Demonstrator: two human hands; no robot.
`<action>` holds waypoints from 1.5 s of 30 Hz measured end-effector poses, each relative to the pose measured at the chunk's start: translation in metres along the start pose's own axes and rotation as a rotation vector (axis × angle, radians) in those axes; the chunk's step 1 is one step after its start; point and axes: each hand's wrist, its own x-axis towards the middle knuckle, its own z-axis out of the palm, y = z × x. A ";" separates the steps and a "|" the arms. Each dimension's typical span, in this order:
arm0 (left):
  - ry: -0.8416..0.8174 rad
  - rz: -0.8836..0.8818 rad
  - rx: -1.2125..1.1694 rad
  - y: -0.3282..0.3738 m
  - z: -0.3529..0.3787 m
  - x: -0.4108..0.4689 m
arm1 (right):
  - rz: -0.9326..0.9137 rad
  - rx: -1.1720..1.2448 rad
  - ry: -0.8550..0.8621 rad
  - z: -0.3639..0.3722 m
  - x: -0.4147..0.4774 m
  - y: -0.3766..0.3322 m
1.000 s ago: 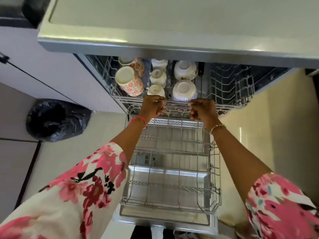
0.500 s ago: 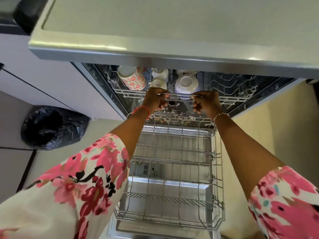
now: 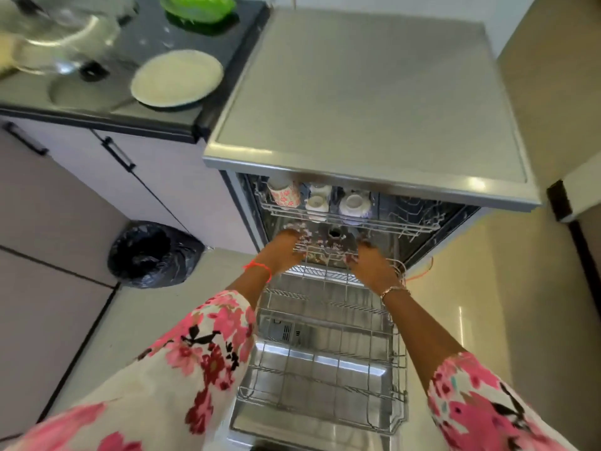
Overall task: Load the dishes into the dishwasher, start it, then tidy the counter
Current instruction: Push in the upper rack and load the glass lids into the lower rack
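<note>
The upper rack (image 3: 390,227), carrying the upturned cups (image 3: 283,193), has gone back under the top of the dishwasher (image 3: 374,92). A second ago both hands held its front rail further out. The left hand (image 3: 286,252) and right hand (image 3: 374,263) have since dropped to the far end of the lower rack (image 3: 325,362). That rack stands drawn out over the open door, mostly bare apart from something flowered between the hands, too blurred to name. Motion blur hides the fingers, so it cannot be told whether either grip has closed round a wire or has hold of anything. On the dark surface (image 3: 156,37) to the far left, a white plate (image 3: 177,78) and a green dish (image 3: 198,8) wait. Loading therefore looks unfinished: those dishes probably need to come across to the lower rack before the machine is started.
</note>
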 end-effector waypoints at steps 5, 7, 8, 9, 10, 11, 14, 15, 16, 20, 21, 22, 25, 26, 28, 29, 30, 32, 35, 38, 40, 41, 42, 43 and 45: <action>0.096 0.072 0.219 0.003 -0.024 -0.110 | -0.073 -0.029 -0.035 -0.006 -0.080 -0.064; 0.149 0.050 0.272 -0.010 -0.027 -0.141 | -0.133 -0.070 -0.050 0.000 -0.101 -0.086; 0.170 0.026 0.278 -0.018 -0.028 -0.154 | -0.152 -0.096 -0.052 0.003 -0.109 -0.097; 0.186 0.012 0.278 -0.025 -0.030 -0.165 | -0.170 -0.117 -0.045 0.007 -0.115 -0.108; 0.195 0.005 0.280 -0.030 -0.031 -0.174 | -0.173 -0.127 -0.042 0.011 -0.121 -0.118; 0.211 0.008 0.286 -0.038 -0.035 -0.183 | -0.190 -0.136 -0.032 0.017 -0.126 -0.130; 0.250 0.015 0.299 -0.064 -0.045 -0.204 | -0.223 -0.145 -0.019 0.041 -0.139 -0.165; 0.251 0.009 0.300 -0.074 -0.048 -0.208 | -0.230 -0.153 -0.016 0.049 -0.140 -0.174; 0.251 0.006 0.304 -0.089 -0.054 -0.214 | -0.233 -0.156 -0.011 0.060 -0.141 -0.186; 0.270 0.021 0.301 -0.151 -0.084 -0.233 | -0.236 -0.115 0.016 0.099 -0.136 -0.243; 0.265 0.035 0.307 -0.171 -0.095 -0.239 | -0.222 -0.095 0.025 0.111 -0.134 -0.260; 0.258 0.041 0.307 -0.188 -0.105 -0.245 | -0.210 -0.078 0.026 0.120 -0.133 -0.277; 0.294 0.046 0.292 -0.241 -0.145 -0.258 | -0.236 -0.089 0.034 0.144 -0.127 -0.326; 0.316 0.042 0.279 -0.257 -0.157 -0.263 | -0.244 -0.095 0.038 0.149 -0.124 -0.341; 0.328 0.035 0.275 -0.281 -0.181 -0.273 | -0.244 -0.094 0.039 0.156 -0.118 -0.370; 0.327 0.030 0.278 -0.292 -0.192 -0.277 | -0.246 -0.094 0.038 0.158 -0.114 -0.383; 0.341 0.027 0.277 -0.302 -0.201 -0.277 | -0.256 -0.100 0.036 0.158 -0.110 -0.394; 0.396 0.023 0.256 -0.324 -0.222 -0.274 | -0.267 -0.106 0.043 0.156 -0.095 -0.420; 0.424 0.015 0.238 -0.349 -0.246 -0.264 | -0.279 -0.095 0.061 0.149 -0.067 -0.451; 0.434 0.013 0.223 -0.370 -0.276 -0.244 | -0.289 -0.065 0.074 0.139 -0.027 -0.482; 0.459 0.021 0.218 -0.382 -0.297 -0.226 | -0.287 -0.030 0.102 0.129 0.000 -0.501; 0.471 0.023 0.223 -0.389 -0.309 -0.215 | -0.287 -0.014 0.125 0.123 0.015 -0.512; 0.480 0.020 0.230 -0.394 -0.321 -0.203 | -0.294 0.006 0.154 0.116 0.032 -0.523; 0.487 0.015 0.233 -0.401 -0.334 -0.189 | -0.294 0.035 0.177 0.109 0.050 -0.534; 0.497 -0.006 0.231 -0.412 -0.359 -0.163 | -0.296 0.121 0.230 0.094 0.082 -0.555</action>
